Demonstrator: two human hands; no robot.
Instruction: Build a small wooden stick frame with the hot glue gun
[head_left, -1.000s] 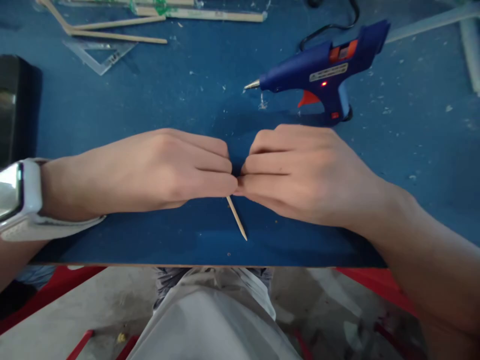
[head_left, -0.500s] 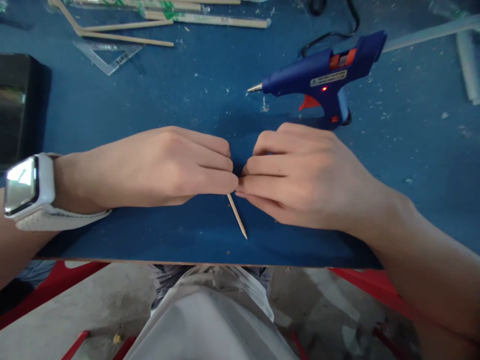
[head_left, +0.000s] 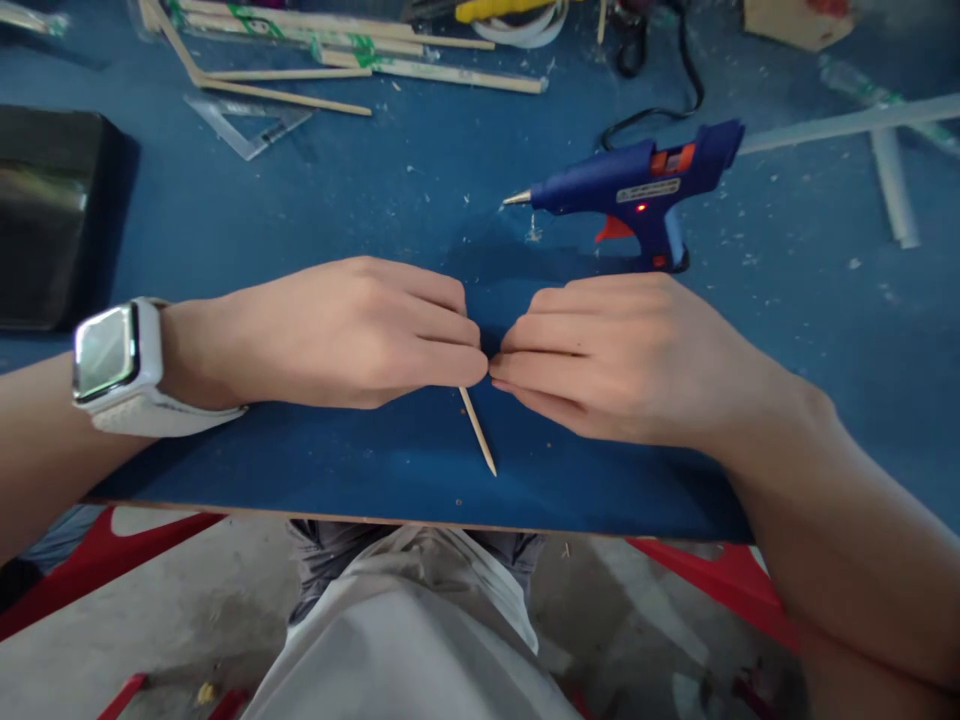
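Note:
My left hand (head_left: 367, 335) is closed, its fingers curled down and pressed together, with a watch (head_left: 116, 352) on its wrist. My right hand (head_left: 607, 360) faces it, also closed in a pinch, and the fingertips of the two nearly meet. Whatever lies inside the fingers is hidden. A thin wooden stick with a pointed end (head_left: 478, 432) sticks out toward me from below my left index finger; its other end is covered by the hand. Beyond my right hand a blue glue gun (head_left: 622, 185) rests on its side, its red light lit and nozzle pointing left.
Wooden sticks (head_left: 465, 75), some in plastic wrapping, lie at the back left beside a clear set square (head_left: 244, 130). A black box-like object (head_left: 52, 220) is at the left. Glue sticks (head_left: 892, 190) lie at the right. The blue table's front edge (head_left: 375, 516) runs close to my body.
The view has shifted slightly, showing more of the table's far side. My hands have moved a little to the right, still closed and close together. The pointed stick has hardly moved.

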